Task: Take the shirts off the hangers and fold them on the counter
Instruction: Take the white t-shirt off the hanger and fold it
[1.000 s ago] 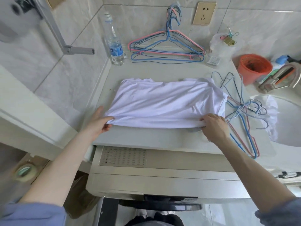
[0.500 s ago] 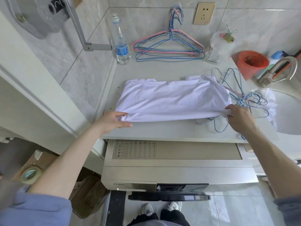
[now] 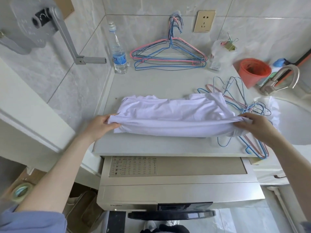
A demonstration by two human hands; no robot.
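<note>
— Since half a second ago the near edge rises: my left hand (image 3: 101, 123) and right hand (image 3: 254, 125) each pinch a corner of the white shirt (image 3: 168, 113), whose far half lies on the surface (image 3: 151, 84).
— How does it handle?
— Light and limp, I judge. It sags unless I hold both corners. The wire hangers (image 3: 252, 145) under its right end may snag.

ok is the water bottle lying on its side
No, the water bottle stands upright, cap on top, at the back left corner of the counter.
</note>
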